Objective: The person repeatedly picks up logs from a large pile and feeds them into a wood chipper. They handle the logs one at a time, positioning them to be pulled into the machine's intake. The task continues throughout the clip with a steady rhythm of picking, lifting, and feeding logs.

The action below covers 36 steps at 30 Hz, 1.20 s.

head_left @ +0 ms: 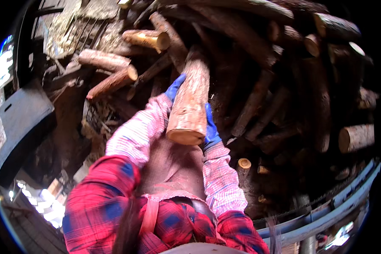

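A thick log (189, 101) with rough, pale brown bark is held up in front of my body, its sawn end toward me. My left hand (174, 87), in a blue glove, grips its left side farther along the length. My right hand (211, 127), gloved in blue too, clasps the right side close to the near end. The log hides part of the fingers on both hands. Beyond it, the far end overlaps a log (170, 36) leaning in the pile.
Several cut logs, such as a yellowish one (146, 39) and a reddish one (113, 82), lie at the far left. More logs (258, 101) fill the right side. A grey metal housing (23, 114) stands at left; blue metal rails (326, 216) curve along the lower right.
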Motion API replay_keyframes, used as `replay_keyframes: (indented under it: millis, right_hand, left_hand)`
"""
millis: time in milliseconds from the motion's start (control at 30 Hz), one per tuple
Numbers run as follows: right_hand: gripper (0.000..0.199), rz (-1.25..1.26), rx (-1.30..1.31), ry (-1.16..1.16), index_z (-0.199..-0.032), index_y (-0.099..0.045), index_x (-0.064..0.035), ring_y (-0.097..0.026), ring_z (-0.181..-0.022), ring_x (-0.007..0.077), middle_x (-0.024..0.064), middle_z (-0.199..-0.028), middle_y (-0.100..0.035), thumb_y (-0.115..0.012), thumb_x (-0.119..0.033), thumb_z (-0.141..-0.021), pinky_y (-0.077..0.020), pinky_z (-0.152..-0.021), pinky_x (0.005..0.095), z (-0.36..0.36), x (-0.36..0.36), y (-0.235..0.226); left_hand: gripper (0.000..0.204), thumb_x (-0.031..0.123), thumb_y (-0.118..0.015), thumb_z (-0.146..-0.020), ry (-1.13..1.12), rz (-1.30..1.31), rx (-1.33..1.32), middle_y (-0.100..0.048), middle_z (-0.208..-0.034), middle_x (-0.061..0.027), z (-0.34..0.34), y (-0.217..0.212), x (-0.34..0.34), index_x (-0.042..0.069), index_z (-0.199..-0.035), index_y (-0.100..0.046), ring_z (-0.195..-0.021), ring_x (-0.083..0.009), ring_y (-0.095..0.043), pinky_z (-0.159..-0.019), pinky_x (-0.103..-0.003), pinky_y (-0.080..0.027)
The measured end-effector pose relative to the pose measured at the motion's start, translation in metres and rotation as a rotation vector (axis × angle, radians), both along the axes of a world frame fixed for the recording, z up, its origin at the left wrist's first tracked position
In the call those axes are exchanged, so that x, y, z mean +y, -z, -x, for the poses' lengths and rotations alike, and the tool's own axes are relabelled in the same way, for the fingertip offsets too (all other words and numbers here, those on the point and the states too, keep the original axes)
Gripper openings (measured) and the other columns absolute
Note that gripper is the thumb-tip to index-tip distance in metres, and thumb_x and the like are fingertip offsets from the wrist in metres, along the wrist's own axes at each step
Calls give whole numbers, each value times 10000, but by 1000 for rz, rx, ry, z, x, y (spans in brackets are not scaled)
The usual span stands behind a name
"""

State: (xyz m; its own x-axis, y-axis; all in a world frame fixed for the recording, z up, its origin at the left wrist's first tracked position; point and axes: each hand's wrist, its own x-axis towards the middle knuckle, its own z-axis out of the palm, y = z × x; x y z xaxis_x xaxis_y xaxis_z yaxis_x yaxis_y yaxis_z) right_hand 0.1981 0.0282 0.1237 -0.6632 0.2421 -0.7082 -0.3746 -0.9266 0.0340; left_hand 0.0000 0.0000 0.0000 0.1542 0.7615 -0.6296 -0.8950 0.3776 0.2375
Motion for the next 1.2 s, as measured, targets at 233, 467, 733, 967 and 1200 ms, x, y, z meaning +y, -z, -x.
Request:
replay_keyframes:
  millis: [233, 467, 733, 967, 1200]
  right_hand:
    - [729, 69, -300, 100, -1365, -416, -8, -477, -1205, 202, 101, -1296, -523, -549, -542, -887, -372, -1054, 322, -75, -98, -103]
    - [1029, -125, -544, 419, -1429, -86, -34, -550, -1084, 232, 157, -1266, -482, -820, -216, -730, -478, -931, 369, -168, -141, -237]
    - [609, -1744, -1620, 295, -1353, -379, -3, -600, -979, 145, 91, -1167, -577, -693, -79, -837, -478, -938, 272, -409, -187, -322]
    - [962, -1317, -1748, 196, -1421, -259, 17, -514, -1164, 228, 152, -1310, -492, -830, -250, -694, -417, -992, 313, -579, -165, -553]
    - [860, -1114, -1630, 68, -1364, -363, 50, -496, -1157, 225, 139, -1254, -518, -812, -262, -701, -401, -1006, 343, -725, -170, -411]
  left_hand:
    - [422, 252, -553, -943, 172, 41, 345, -613, -1183, -99, -90, -96, -71, 24, -1296, -512, -1086, -211, -579, -963, -357, -461]
    - [504, 363, -579, -922, 654, 9, 335, -591, -1210, -81, -208, -240, -78, -31, -1235, -554, -1070, -162, -566, -945, -299, -434]
    - [699, 334, -670, -858, 730, -1018, 375, -510, -1280, -125, -433, -470, -36, -10, -1379, -356, -1125, -200, -506, -981, -334, -397]
    - [714, 268, -726, -829, 760, -1092, 530, -442, -1375, -207, -456, -537, -40, -2, -1381, -363, -1277, -255, -433, -1066, -352, -351]
    - [805, 579, -650, -768, 1201, -620, 1459, -552, -1275, -196, -243, -347, -92, 44, -1335, -453, -1187, -309, -533, -1016, -360, -398]
